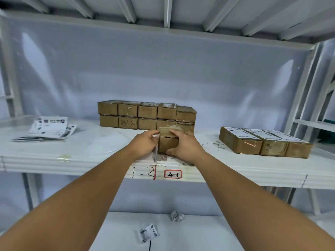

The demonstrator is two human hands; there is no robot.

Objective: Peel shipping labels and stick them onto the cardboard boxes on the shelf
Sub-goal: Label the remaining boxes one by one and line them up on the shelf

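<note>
A small brown cardboard box [167, 142] stands near the front edge of the white shelf [72, 156]. My right hand [184, 146] grips it, fingers over its top and thumb at its lower front. My left hand [145, 144] touches the box's left side, and a thin white strip hangs down below that hand. Behind the box, a two-row stack of plain brown boxes [146, 115] stands at the back. On the right sit three boxes [264, 142] with white shipping labels on top. A loose pile of label sheets [48, 129] lies on the shelf at the left.
The shelf's front edge carries a red-framed tag "4-3" [173, 174] and handwritten marks. On the lower shelf lie a crumpled paper [177, 216] and a discarded label piece [148, 232]. White metal uprights [306, 91] stand at the right. A plastic sheet backs the shelf.
</note>
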